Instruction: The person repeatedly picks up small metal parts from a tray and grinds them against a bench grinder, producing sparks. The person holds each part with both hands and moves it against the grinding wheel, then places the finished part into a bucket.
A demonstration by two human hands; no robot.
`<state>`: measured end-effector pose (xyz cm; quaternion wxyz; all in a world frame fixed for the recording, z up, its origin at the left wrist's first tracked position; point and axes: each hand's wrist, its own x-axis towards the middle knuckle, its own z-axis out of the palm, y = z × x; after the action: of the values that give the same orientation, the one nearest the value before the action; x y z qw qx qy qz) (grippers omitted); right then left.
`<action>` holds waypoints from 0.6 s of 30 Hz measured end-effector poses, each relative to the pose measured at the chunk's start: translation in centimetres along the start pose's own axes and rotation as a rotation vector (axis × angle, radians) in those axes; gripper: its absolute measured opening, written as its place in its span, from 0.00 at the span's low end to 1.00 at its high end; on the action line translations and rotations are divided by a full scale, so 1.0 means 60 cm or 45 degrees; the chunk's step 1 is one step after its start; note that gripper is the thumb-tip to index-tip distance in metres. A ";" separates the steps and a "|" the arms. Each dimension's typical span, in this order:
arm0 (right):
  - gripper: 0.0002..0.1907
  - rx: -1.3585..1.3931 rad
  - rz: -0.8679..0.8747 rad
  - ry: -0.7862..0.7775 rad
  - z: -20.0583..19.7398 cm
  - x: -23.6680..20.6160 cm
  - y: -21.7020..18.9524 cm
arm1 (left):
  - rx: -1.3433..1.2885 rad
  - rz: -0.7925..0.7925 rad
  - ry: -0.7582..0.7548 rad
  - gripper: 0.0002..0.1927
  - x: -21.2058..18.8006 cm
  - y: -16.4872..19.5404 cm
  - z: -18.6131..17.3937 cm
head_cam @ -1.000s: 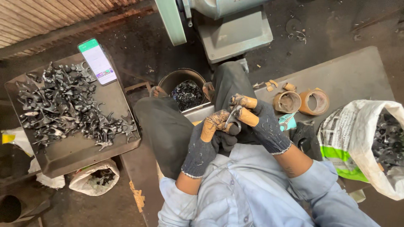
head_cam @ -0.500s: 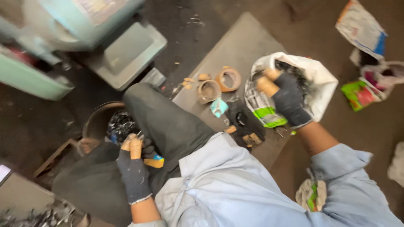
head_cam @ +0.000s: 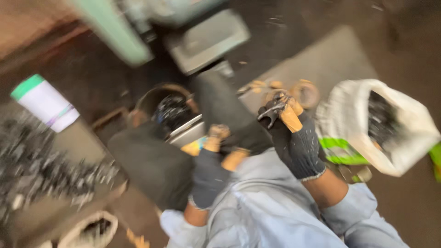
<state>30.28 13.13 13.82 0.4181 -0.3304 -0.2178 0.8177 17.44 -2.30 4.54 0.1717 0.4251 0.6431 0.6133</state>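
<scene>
The picture is motion-blurred. My right hand (head_cam: 294, 138), in a dark glove with tan fingertips, is raised over my lap and shut on a small dark metal part (head_cam: 272, 110). My left hand (head_cam: 212, 165), gloved the same way, rests low by my knee with its fingers curled; I cannot see anything in it. A white sack (head_cam: 390, 124) holding dark metal pieces lies open just right of my right hand. A round bucket (head_cam: 167, 108) of dark parts stands beyond my left hand.
A tray (head_cam: 46, 183) piled with dark metal parts lies at the left, with a white and green phone-like slab (head_cam: 43, 103) above it. A green machine (head_cam: 183, 32) stands at the top. Tape rolls (head_cam: 305, 92) sit on a grey board. A small sack (head_cam: 87, 229) lies bottom left.
My right hand has come back from the white sack to above my lap, now holding a metal part. The view has swung left, bringing the parts tray back in.
</scene>
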 end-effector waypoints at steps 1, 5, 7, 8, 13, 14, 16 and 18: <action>0.13 -0.028 0.076 -0.056 0.019 0.000 0.024 | 0.134 0.246 0.051 0.40 0.007 0.026 -0.001; 0.11 -0.064 0.311 -0.262 0.070 -0.025 0.093 | 0.474 0.468 0.219 0.36 0.047 0.076 -0.038; 0.11 -0.055 0.394 -0.356 0.086 -0.028 0.109 | 0.451 0.383 0.202 0.35 0.058 0.083 -0.064; 0.11 -0.048 0.462 -0.390 0.091 -0.030 0.113 | 0.266 0.162 0.143 0.33 0.053 0.088 -0.078; 0.16 -0.250 0.504 -0.369 0.108 -0.036 0.110 | -0.462 -0.337 0.112 0.36 0.038 0.115 -0.129; 0.16 -0.376 0.485 -0.344 0.109 -0.037 0.107 | -0.659 -0.423 0.122 0.35 0.041 0.119 -0.136; 0.16 -0.467 0.461 -0.315 0.111 -0.039 0.103 | -0.983 -0.549 0.158 0.34 0.054 0.125 -0.147; 0.16 -0.395 0.447 -0.302 0.113 -0.041 0.098 | -1.240 -0.627 0.204 0.36 0.069 0.132 -0.158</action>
<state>23.24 7.29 15.62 0.1859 -0.3252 -0.3273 0.8675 10.67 -6.15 14.98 0.4376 0.0854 0.3766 0.8120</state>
